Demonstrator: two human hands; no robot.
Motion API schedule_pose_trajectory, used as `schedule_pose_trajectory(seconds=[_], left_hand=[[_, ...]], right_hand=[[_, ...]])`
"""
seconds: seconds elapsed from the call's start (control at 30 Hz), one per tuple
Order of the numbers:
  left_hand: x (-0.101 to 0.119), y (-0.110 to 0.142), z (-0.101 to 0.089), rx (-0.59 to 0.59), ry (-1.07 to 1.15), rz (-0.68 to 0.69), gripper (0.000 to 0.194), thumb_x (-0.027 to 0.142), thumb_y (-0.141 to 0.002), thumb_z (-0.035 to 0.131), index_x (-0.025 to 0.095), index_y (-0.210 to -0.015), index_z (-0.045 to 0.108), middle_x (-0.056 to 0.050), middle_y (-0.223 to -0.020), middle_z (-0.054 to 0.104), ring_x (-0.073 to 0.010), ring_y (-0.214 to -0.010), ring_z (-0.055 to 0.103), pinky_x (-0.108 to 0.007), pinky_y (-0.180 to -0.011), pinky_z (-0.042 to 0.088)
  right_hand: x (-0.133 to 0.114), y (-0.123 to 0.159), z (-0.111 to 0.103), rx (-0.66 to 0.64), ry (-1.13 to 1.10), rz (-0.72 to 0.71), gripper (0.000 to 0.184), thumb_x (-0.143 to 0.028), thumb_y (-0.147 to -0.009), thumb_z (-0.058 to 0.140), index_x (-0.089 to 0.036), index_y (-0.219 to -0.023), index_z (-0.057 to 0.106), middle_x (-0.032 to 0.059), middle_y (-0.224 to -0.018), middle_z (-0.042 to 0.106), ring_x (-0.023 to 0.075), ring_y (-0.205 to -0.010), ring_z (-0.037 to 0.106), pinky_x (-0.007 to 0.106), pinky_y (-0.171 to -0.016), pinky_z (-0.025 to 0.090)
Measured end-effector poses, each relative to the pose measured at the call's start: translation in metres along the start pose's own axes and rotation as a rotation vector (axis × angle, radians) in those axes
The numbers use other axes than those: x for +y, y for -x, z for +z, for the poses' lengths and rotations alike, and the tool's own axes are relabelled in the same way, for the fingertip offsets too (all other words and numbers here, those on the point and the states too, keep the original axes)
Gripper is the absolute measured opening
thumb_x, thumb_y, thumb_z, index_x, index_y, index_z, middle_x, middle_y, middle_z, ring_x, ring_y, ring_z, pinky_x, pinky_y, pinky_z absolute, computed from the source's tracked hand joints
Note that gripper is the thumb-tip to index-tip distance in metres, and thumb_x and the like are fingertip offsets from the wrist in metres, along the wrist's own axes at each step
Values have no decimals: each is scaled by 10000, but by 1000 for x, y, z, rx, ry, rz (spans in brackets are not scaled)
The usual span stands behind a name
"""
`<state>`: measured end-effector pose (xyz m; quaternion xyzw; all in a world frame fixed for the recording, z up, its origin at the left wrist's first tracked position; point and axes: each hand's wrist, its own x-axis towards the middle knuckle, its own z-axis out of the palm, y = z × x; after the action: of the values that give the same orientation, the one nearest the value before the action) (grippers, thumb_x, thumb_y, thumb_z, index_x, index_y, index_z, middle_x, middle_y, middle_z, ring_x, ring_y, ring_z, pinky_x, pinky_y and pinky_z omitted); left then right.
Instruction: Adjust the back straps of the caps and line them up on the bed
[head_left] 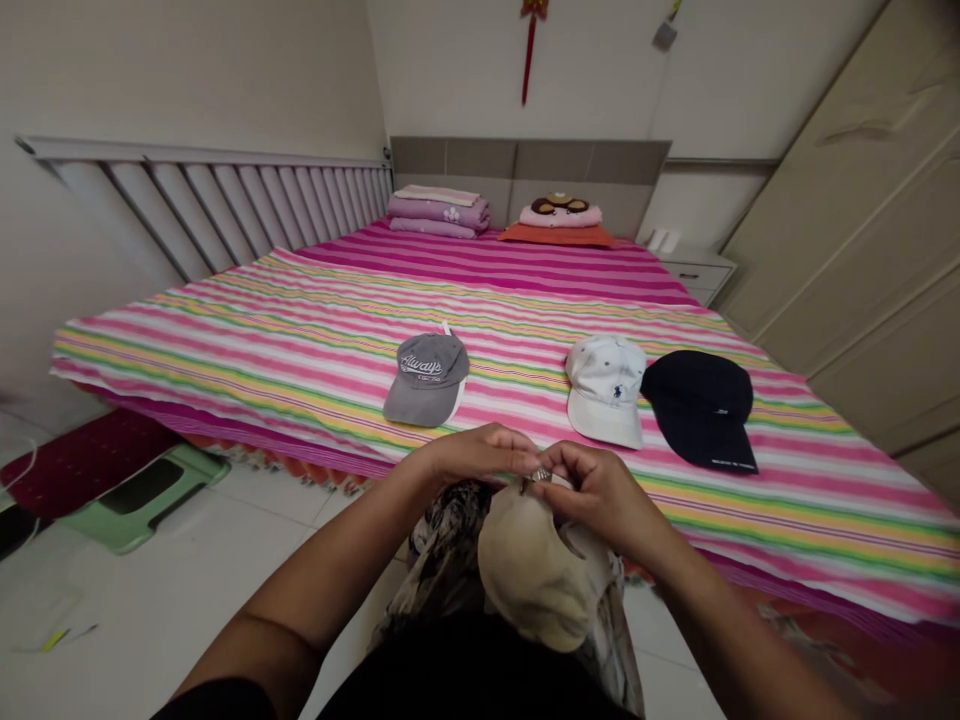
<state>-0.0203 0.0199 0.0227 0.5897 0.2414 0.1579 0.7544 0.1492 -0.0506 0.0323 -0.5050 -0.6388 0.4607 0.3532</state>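
Observation:
A beige cap (532, 560) hangs in front of my body, its back strap uppermost. My right hand (600, 495) pinches the strap beside a small metal buckle (538, 476). From the other side my left hand (484, 455) closes its fingertips on the same strap; its thumb lies close to the buckle. On the bed ahead rests a grey cap (431, 375) with white lettering reading "Always". To the right is a white cap (606, 385) with a small dark emblem, and a black cap (701, 405) lies against its right side.
The bed (315, 350) has a striped cover, with folded purple bedding (439, 213) and an orange pillow (559, 236) at its head. A white railing (225, 200) runs along the left. A green stool (142, 500) lies on the floor; a wardrobe (862, 200) stands at right.

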Motion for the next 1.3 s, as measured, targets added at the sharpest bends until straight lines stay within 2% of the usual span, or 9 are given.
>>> schedule_pose_trajectory(seconds=[0.07, 0.17, 0.33, 0.43, 0.57, 0.77, 1.0, 1.2, 1.3], left_hand=[[-3, -2, -2, -91, 21, -85, 310, 374, -600, 697, 108, -744, 630, -8, -642, 583, -78, -555, 482, -207, -562, 352], [-16, -3, -4, -44, 164, -56, 311, 365, -554, 726, 101, -676, 617, 5, -570, 560, -68, -501, 461, -201, -530, 338], [-34, -2, -5, 55, 299, -12, 294, 332, -521, 734, 83, -618, 612, -7, -534, 555, -70, -482, 459, -198, -510, 329], [-36, -3, -4, 103, 299, -2, 290, 327, -520, 729, 80, -625, 618, -11, -545, 561, -73, -491, 466, -195, -509, 330], [-36, -5, -3, 117, 283, -16, 299, 364, -551, 705, 88, -614, 611, -1, -525, 544, -69, -472, 454, -194, -495, 325], [-39, -8, 0, 99, 262, -76, 215, 278, -546, 703, 99, -592, 591, 15, -496, 533, -56, -424, 436, -186, -456, 309], [-41, -8, 5, 175, 304, -51, 185, 225, -506, 704, 100, -559, 579, 15, -473, 531, -56, -398, 427, -186, -428, 289], [-38, -12, -4, 184, 455, 27, 156, 205, -538, 652, 103, -504, 540, 34, -420, 449, -52, -377, 388, -191, -428, 296], [-25, -9, -12, 135, 459, 37, 150, 207, -572, 621, 96, -501, 549, 8, -443, 488, -70, -408, 435, -199, -457, 335]], right_hand=[[1, -2, -5, -72, -189, 65, 244, -325, -648, 658, -180, -790, 524, -73, -537, 417, 65, -437, 369, 195, -428, 279], [15, -4, -11, -176, -389, 122, 345, -430, -694, 612, -170, -907, 533, -28, -622, 514, 101, -535, 471, 225, -500, 359], [55, 2, -8, -382, -544, 213, 344, -460, -673, 631, -123, -739, 603, 16, -645, 568, 108, -560, 482, 236, -531, 369], [65, 4, -6, -316, -607, 172, 321, -437, -642, 665, -122, -626, 605, 3, -557, 553, 92, -495, 450, 224, -497, 337], [56, 6, -9, -232, -590, 116, 340, -432, -692, 621, -130, -537, 592, -5, -477, 528, 82, -453, 416, 221, -482, 307], [56, 12, -18, -195, -495, 76, 385, -449, -741, 556, -130, -527, 594, 8, -468, 526, 96, -454, 416, 239, -483, 281], [62, 16, -18, -172, -572, 71, 376, -419, -762, 541, -137, -515, 571, 3, -448, 509, 97, -438, 414, 237, -464, 276], [70, 13, -28, -246, -660, 225, 310, -421, -646, 665, -116, -680, 625, -2, -529, 551, 73, -427, 433, 194, -410, 289], [67, 14, -34, -223, -744, 218, 271, -357, -569, 738, -129, -619, 601, -16, -509, 542, 62, -419, 441, 180, -417, 319]])
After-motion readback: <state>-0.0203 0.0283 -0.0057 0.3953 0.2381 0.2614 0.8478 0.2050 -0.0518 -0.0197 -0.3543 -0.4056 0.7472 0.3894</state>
